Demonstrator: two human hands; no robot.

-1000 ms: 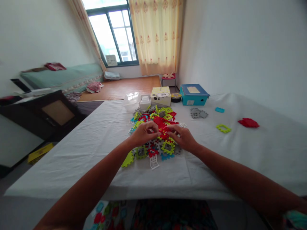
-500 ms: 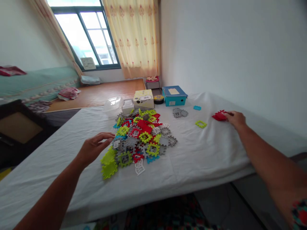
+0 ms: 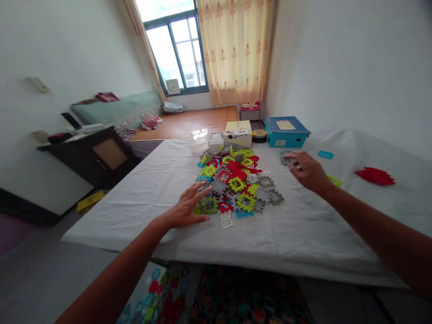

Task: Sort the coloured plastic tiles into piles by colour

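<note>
A heap of interlocking plastic tiles [image 3: 236,171] in red, lime, grey, white and blue lies on the white-covered table [image 3: 141,193]. At the heap's near left edge is my left hand [image 3: 189,207], fingers spread, over lime tiles that it partly hides. My right hand [image 3: 307,171] hovers right of the heap, thumb and fingers apart and nothing seen between them. Close to its fingertips lie grey tiles [image 3: 285,157], partly covered. Behind that hand a lime tile [image 3: 334,180] shows in part. Farther right are red tiles [image 3: 374,175] and a blue tile [image 3: 326,154].
Along the far side stand a clear plastic container [image 3: 198,137], a cream box [image 3: 238,134], a round black-and-yellow tin [image 3: 259,136] and a blue lidded box [image 3: 286,132]. More coloured pieces [image 3: 158,292] lie below the table's front edge. A wall borders the right.
My right hand has let go of the red tiles and moved left toward the grey ones. My left hand has spread at the lime tiles. The view has turned left.
</note>
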